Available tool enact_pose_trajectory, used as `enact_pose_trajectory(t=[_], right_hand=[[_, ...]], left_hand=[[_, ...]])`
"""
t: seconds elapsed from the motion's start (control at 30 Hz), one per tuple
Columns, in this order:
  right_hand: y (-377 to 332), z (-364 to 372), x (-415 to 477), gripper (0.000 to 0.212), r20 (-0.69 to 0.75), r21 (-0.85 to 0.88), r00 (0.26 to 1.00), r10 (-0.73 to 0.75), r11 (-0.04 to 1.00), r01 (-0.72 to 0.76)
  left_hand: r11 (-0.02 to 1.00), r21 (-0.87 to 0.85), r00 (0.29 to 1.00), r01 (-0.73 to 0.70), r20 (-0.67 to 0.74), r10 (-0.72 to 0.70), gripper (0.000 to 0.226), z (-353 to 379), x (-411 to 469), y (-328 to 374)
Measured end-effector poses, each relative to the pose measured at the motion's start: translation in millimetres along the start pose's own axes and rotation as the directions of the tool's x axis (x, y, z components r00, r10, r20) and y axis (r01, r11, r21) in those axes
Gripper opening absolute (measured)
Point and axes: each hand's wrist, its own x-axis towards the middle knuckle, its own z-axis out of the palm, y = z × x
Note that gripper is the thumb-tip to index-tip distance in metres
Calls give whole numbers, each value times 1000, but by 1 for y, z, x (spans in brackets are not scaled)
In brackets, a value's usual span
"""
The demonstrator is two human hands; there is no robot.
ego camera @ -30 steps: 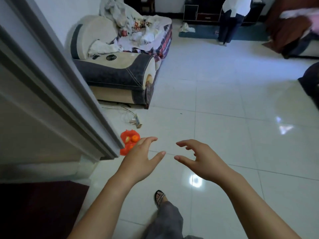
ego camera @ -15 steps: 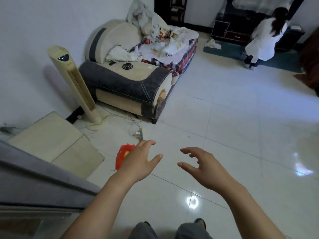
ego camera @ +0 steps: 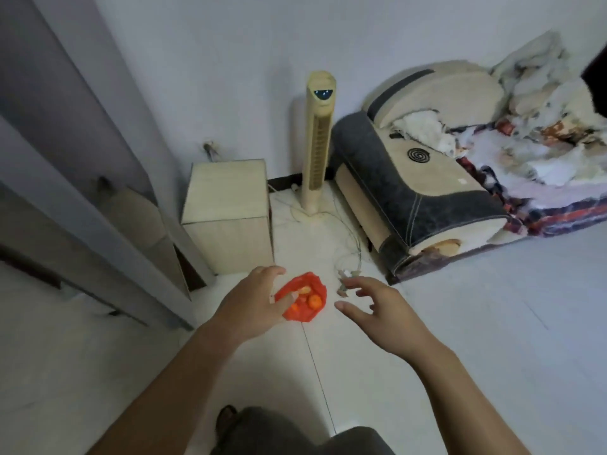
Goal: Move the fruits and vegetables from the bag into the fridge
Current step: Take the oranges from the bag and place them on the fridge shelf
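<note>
Pale tiled floor [ego camera: 476, 323]. Bag [ego camera: 303, 315] just past left hand [ego camera: 253, 303], beside right hand [ego camera: 384, 310]; both spread, empty. Gather rim shut before lifting, to avoid spilling oranges [ego camera: 314, 302].

Red bag [ego camera: 303, 312] (open-topped) lies on the floor, orange fruits [ego camera: 313, 301] inside.

A pale wall [ego camera: 230, 60] stands far. Against it, a beige box [ego camera: 226, 205] sits left, a tower fan [ego camera: 318, 142] in the middle and a grey-and-cream sofa [ego camera: 427, 192] right, heaped with cloth [ego camera: 542, 133]. A white tiled floor [ego camera: 492, 323] lies near.
</note>
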Motion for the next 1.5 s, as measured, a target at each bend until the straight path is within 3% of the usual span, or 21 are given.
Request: enact_pose_trajectory(t=[0.2, 0.3, 0.5, 0.63, 0.87, 1.1, 1.3, 1.5], right_hand=[[27, -26, 30, 34, 96, 58, 991, -92, 995, 87], [44, -50, 43, 40, 77, 8, 996, -46, 999, 46], [85, -92, 66, 43, 3, -71, 993, 116, 991, -116], [108, -99, 94, 43, 13, -83, 988, 153, 985, -152], [144, -99, 194, 45, 290, -137, 956, 51, 991, -11], [150, -102, 321, 48, 637, -134, 749, -181, 931, 339], [149, -67, 385, 47, 762, -136, 611, -213, 871, 473], [190, 20, 403, 45, 836, -116, 515, -190, 856, 504]], left_hand=[[989, 1, 988, 147, -46, -147, 52, 15, 22, 19], [996, 5, 995, 88, -38, -88, 50, 25, 64, 39], [998, -35, 989, -45, 137, 50, 52, 56, 160, 80], [999, -8, 977, -53, 206, 53, 50, 68, 202, 80], [976, 39, 955, 212, 204, -216, 49, 71, 238, 55], [808, -144, 813, 572, -30, -581, 48, 80, 234, 63], [685, -280, 696, 673, -76, -714, 44, 115, 232, 61], [633, -279, 642, 722, -71, -764, 44, 173, 242, -6]])
